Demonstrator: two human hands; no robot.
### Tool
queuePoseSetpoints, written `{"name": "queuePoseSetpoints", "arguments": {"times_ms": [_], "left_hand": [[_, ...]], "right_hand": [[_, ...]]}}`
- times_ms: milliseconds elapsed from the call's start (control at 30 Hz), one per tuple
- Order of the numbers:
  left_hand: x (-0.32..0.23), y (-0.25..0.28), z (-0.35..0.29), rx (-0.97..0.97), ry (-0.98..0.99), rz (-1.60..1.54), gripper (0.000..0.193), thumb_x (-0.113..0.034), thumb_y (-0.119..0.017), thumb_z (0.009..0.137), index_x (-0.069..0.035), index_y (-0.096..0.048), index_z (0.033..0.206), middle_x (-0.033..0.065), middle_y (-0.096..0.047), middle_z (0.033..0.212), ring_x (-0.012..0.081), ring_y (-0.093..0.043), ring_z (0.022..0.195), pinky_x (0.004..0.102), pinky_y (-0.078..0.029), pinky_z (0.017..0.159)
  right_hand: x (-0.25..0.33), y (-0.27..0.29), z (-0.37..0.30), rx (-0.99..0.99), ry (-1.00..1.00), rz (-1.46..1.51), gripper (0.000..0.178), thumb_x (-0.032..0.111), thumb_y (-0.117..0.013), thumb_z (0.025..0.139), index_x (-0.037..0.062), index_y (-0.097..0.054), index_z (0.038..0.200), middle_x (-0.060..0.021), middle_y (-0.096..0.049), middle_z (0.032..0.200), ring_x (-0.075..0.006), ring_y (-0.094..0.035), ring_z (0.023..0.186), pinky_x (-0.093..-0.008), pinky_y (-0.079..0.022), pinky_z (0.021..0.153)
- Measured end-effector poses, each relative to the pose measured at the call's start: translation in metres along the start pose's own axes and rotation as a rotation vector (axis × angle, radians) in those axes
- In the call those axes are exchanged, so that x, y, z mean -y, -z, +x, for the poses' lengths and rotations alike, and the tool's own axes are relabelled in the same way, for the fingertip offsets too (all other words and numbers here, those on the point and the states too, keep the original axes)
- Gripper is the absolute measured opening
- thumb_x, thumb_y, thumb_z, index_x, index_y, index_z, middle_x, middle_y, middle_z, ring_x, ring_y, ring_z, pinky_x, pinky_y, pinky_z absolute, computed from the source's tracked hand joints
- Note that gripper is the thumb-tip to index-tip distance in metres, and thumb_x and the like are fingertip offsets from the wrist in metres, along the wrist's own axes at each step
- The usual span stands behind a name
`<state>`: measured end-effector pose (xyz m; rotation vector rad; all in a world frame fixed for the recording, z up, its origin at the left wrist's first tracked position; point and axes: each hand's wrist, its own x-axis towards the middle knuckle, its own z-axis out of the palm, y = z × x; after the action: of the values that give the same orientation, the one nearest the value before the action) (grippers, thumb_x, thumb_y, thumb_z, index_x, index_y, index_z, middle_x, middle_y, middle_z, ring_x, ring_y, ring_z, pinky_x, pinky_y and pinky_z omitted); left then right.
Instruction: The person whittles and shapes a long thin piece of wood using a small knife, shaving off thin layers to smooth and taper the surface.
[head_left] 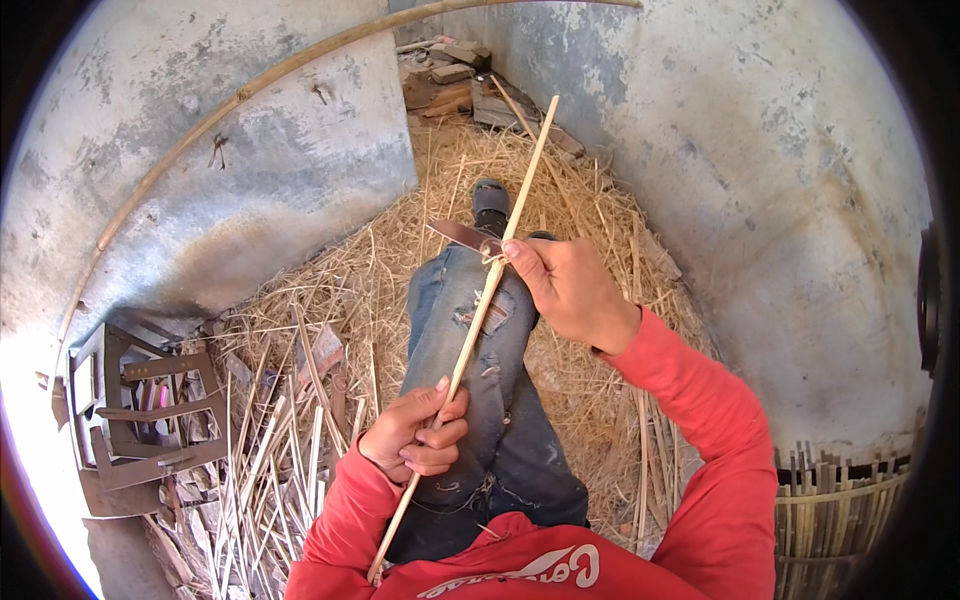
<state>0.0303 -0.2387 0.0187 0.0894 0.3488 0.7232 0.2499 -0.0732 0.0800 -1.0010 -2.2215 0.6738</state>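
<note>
A long, pale bamboo strip runs slantwise over my legs, from beside my waist up past my right hand. My left hand is closed around its lower half, fingers wrapped over it. Higher up, my right hand grips a knife whose handle is hidden in the fist. The blade points left and crosses the strip, with the right thumb pressed close to it. Small curled shavings cling to the strip just below the blade. Torn blue jeans lie under the work.
Straw-like shavings cover the floor around my legs. Split bamboo strips are heaped at the left, near a brown frame. Bricks lie in the far corner. A curved pole leans along the left wall; a slatted bamboo basket stands lower right.
</note>
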Motion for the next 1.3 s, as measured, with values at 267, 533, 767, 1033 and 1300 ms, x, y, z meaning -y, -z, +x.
{"name": "queuePoseSetpoints", "arguments": {"times_ms": [267, 533, 767, 1033, 1300], "left_hand": [[0.006, -0.004, -0.002, -0.055, -0.030, 0.143, 0.042, -0.046, -0.039, 0.111, -0.011, -0.044, 0.088, -0.0044, -0.031, 0.060, 0.0034, -0.025, 0.040, 0.0216, -0.019, 0.037], [0.012, -0.021, 0.001, -0.231, -0.124, 0.387, 0.041, -0.043, -0.038, 0.112, -0.010, -0.047, 0.090, -0.0043, -0.032, 0.061, 0.0043, -0.025, 0.043, 0.0228, -0.019, 0.039], [0.015, -0.023, 0.008, -0.296, -0.192, 0.355, 0.042, -0.045, -0.040, 0.111, -0.011, -0.047, 0.088, -0.0041, -0.032, 0.059, 0.0042, -0.023, 0.040, 0.0232, -0.019, 0.039], [0.016, -0.028, 0.003, -0.338, -0.187, 0.475, 0.040, -0.043, -0.041, 0.111, -0.009, -0.049, 0.090, -0.0037, -0.032, 0.059, 0.0051, -0.025, 0.042, 0.0238, -0.021, 0.040], [0.029, -0.028, 0.012, -0.432, -0.262, 0.699, 0.040, -0.040, -0.038, 0.113, -0.008, -0.050, 0.092, -0.0036, -0.033, 0.060, 0.0070, -0.030, 0.045, 0.0250, -0.026, 0.041]], "right_hand": [[0.003, 0.033, 0.001, 0.428, -0.521, 0.773, 0.059, 0.053, -0.048, 0.107, 0.0103, -0.051, 0.067, 0.0087, -0.033, 0.052, -0.0045, -0.033, 0.047, -0.0252, -0.023, 0.044], [0.015, 0.031, 0.005, 0.083, -0.127, 0.091, 0.026, 0.029, -0.077, 0.090, 0.0026, -0.075, 0.087, -0.0087, -0.058, 0.056, -0.0219, -0.053, 0.048, -0.0352, -0.038, 0.048], [0.046, 0.018, -0.019, 0.232, 0.010, 0.099, 0.017, 0.019, -0.075, 0.086, 0.0025, -0.074, 0.088, -0.0210, -0.063, 0.067, -0.0378, -0.062, 0.058, -0.0427, -0.047, 0.055], [0.040, 0.038, 0.007, -0.073, -0.013, 0.093, 0.036, 0.035, -0.073, 0.093, -0.0004, -0.071, 0.090, -0.0157, -0.062, 0.064, -0.0271, -0.061, 0.056, -0.0394, -0.047, 0.056], [-0.044, 0.070, 0.050, -0.246, -0.083, -0.289, 0.051, 0.039, -0.048, 0.109, -0.0007, -0.071, 0.087, -0.0165, -0.053, 0.056, -0.0282, -0.055, 0.049, -0.0441, -0.041, 0.051]]}}
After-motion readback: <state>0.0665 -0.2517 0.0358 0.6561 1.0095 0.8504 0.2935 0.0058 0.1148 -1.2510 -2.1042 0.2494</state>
